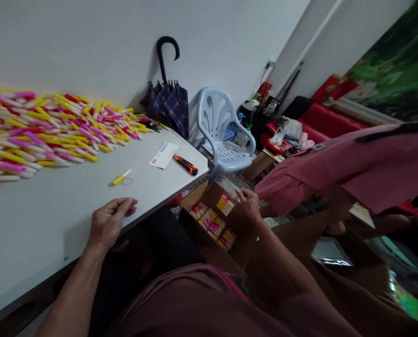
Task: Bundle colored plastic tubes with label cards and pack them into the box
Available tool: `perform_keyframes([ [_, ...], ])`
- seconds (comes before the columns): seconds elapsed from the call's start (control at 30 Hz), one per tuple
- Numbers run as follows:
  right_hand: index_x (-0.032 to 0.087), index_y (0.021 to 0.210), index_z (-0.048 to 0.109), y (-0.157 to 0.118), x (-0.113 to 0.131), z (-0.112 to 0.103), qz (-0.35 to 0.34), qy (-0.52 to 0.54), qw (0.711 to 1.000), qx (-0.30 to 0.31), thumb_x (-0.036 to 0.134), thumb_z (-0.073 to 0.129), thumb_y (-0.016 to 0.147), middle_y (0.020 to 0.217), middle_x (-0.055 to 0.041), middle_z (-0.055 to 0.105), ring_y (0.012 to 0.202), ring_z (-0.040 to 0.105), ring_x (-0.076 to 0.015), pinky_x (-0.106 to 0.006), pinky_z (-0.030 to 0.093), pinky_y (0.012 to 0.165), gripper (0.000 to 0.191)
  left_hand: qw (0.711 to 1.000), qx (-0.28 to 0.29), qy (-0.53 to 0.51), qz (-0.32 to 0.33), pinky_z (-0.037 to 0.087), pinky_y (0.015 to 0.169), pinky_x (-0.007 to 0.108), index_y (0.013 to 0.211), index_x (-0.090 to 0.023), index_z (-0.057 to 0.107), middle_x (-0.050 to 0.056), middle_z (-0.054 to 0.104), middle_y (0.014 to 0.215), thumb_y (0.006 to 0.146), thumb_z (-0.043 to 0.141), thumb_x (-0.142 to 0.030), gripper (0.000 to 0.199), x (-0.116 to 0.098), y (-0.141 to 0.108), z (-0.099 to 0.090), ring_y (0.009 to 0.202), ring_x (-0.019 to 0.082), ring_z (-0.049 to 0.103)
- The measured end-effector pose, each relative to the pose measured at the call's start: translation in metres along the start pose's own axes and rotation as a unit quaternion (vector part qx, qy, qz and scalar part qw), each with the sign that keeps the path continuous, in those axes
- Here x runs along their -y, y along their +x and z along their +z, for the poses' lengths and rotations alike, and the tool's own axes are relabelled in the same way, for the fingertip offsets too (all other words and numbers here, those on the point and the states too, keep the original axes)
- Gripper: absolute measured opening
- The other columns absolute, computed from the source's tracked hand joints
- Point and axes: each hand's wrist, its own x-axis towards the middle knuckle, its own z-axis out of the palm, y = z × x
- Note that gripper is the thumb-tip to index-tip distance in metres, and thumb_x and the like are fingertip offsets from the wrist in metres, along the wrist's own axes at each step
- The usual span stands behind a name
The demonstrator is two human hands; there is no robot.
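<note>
My right hand [249, 203] pinches the top of a clear plastic bag [226, 201] with yellow, red and pink pens in it, over an open cardboard box [191, 196]. Bundles of pens [212, 222] stand in rows inside that box. At the table's front edge my left hand [112, 217] is closed, its thumb against the fingers; whatever it may hold is hidden. Just beyond it, a single yellow pen [118, 179] and a thin ring [127, 181] lie on the white table [72, 196]. A large heap of pens [47, 128] covers the table's far left.
An orange and black cutter [185, 165] and a white card [163, 155] lie near the table's right corner. Behind are a folded umbrella [170, 105] and a blue plastic chair [226, 135]. At right, a person in pink [300, 173] leans over another cardboard box [365, 271].
</note>
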Motion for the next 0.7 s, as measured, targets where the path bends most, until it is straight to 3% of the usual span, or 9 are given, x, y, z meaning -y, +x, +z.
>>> perform_keyframes([
  [0.17,0.019,0.086,0.077,0.018,0.013,-0.026,-0.037,-0.008,0.997,-0.067,0.059,0.057,0.092,0.091,-0.0121,0.075,0.082,0.064,-0.0256,-0.036,0.046,0.079,0.045,1.000,-0.007,0.011,0.020,0.065,0.089,0.040,0.100,-0.018,0.078,0.006,0.080,0.099,0.079,0.081,-0.053,0.040,0.004,-0.001,-0.002,0.081,0.020,0.074],
  [0.27,0.019,0.086,0.074,0.014,0.016,-0.017,-0.042,-0.016,0.995,-0.093,0.058,0.051,0.096,0.092,-0.0126,0.073,0.085,0.062,-0.0252,-0.035,0.046,0.079,0.047,1.000,-0.009,0.007,0.023,0.064,0.091,0.040,0.100,-0.019,0.078,0.005,0.080,0.098,0.079,0.082,-0.053,0.040,0.005,-0.002,-0.003,0.081,0.020,0.074],
  [0.4,0.020,0.062,0.061,-0.008,0.008,0.021,-0.007,-0.015,1.000,-0.016,0.057,0.048,0.094,0.066,-0.0076,0.064,0.068,0.053,-0.0209,-0.033,0.039,0.066,0.050,1.000,-0.008,0.015,0.022,0.063,0.092,0.040,0.100,-0.018,0.078,0.006,0.080,0.099,0.079,0.082,-0.053,0.041,0.003,-0.003,-0.002,0.082,0.020,0.074],
  [0.5,0.021,0.060,0.056,-0.018,-0.004,0.039,0.000,-0.012,1.000,0.016,0.056,0.048,0.093,0.061,-0.0045,0.059,0.065,0.048,-0.0186,-0.032,0.035,0.063,0.049,0.999,-0.001,0.029,0.022,0.063,0.091,0.039,0.100,-0.018,0.078,0.006,0.080,0.099,0.079,0.081,-0.052,0.040,0.000,-0.004,-0.002,0.082,0.020,0.075],
  [0.6,0.021,0.058,0.055,-0.015,-0.013,0.032,0.000,-0.010,0.999,0.039,0.057,0.049,0.091,0.059,-0.0029,0.056,0.063,0.045,-0.0179,-0.033,0.033,0.062,0.049,0.999,-0.007,0.030,0.025,0.064,0.088,0.036,0.099,-0.018,0.079,0.005,0.080,0.098,0.079,0.081,-0.051,0.038,-0.003,-0.005,-0.001,0.081,0.019,0.075],
  [0.7,0.021,0.060,0.058,-0.006,-0.014,0.010,-0.003,-0.009,0.999,0.043,0.058,0.050,0.091,0.060,-0.0036,0.058,0.063,0.047,-0.0186,-0.033,0.034,0.063,0.049,0.999,-0.005,0.028,0.024,0.064,0.088,0.036,0.099,-0.019,0.079,0.005,0.080,0.098,0.080,0.081,-0.049,0.036,-0.003,-0.005,-0.001,0.081,0.018,0.074],
])
